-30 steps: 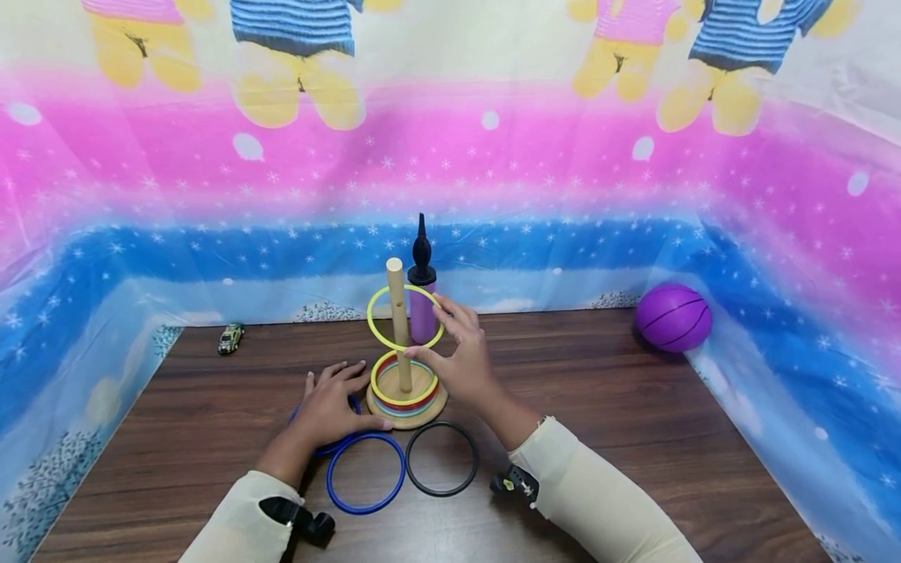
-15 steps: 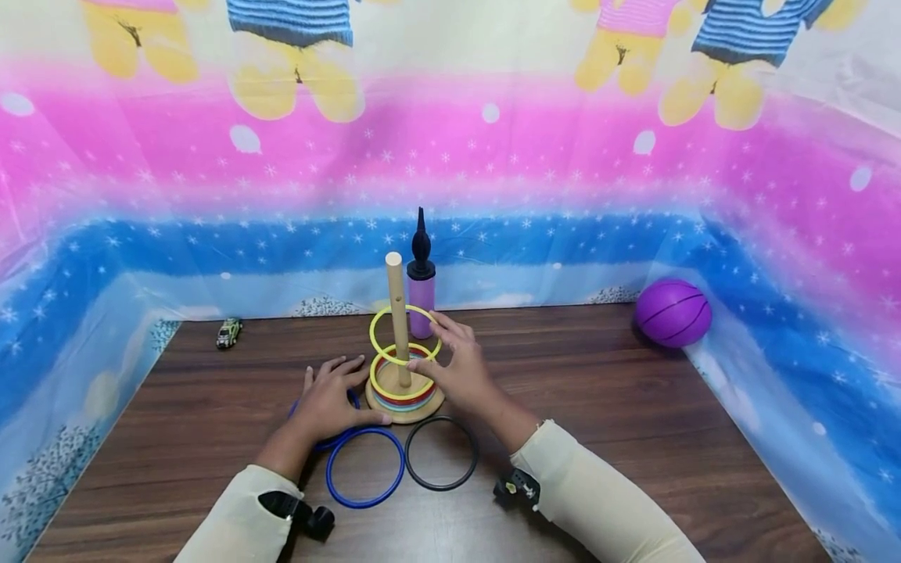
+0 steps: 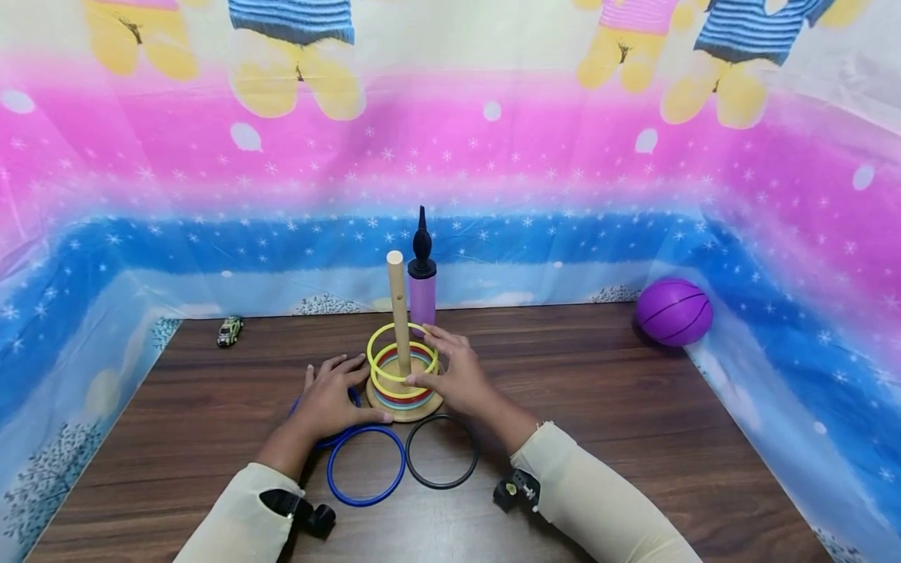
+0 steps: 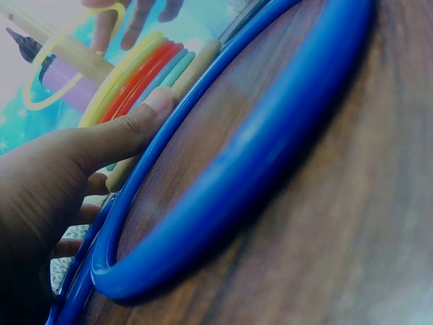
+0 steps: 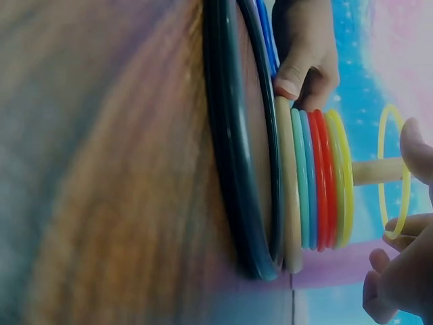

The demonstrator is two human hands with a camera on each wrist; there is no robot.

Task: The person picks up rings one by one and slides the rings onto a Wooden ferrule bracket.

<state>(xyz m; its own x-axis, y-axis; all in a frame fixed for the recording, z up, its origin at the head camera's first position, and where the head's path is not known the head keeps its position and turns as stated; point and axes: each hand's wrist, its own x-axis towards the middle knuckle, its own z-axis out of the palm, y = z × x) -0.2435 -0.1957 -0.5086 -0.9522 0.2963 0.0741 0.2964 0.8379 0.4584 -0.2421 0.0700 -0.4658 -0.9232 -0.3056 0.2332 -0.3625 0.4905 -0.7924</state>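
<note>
Around the peg (image 3: 397, 309) — right hand (image 3: 461, 379) pinches yellow ring (image 3: 401, 349), fingers curled.

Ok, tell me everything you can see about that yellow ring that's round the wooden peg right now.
The yellow ring is a thin, glossy hoop, plastic by the look of it. It encircles the wooden peg low down, tilted, not yet lying on the stack of yellow, red, blue and teal rings on the round wooden base. The right hand holds its rim between fingertips and thumb. The left hand rests against the base and does not touch it.

No readable text anywhere
</note>
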